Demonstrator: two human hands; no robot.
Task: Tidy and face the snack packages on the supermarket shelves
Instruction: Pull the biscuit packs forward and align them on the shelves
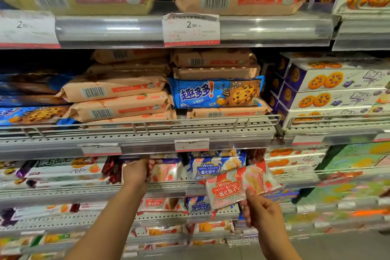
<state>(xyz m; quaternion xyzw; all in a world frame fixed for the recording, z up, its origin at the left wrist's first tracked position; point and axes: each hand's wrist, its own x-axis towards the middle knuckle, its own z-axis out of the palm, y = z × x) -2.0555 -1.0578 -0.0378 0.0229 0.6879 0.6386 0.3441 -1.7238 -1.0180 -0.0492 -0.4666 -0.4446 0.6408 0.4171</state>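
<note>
Head view, right hand (260, 209) fingers pinching one red wafer pack (240, 186), left hand (136, 172) fingers gripping one shelved pack (165, 170).

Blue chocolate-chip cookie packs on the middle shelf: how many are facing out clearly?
2. One blue pack lies among the orange packages at centre; another lies at the far left edge, blurred. Darker blue packs stacked above it may be more, but they are too blurred to tell.

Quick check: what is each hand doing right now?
Left hand: reaching into the wafer shelf, grip cannot be told.
Right hand: pinching a red wafer pack.
</note>
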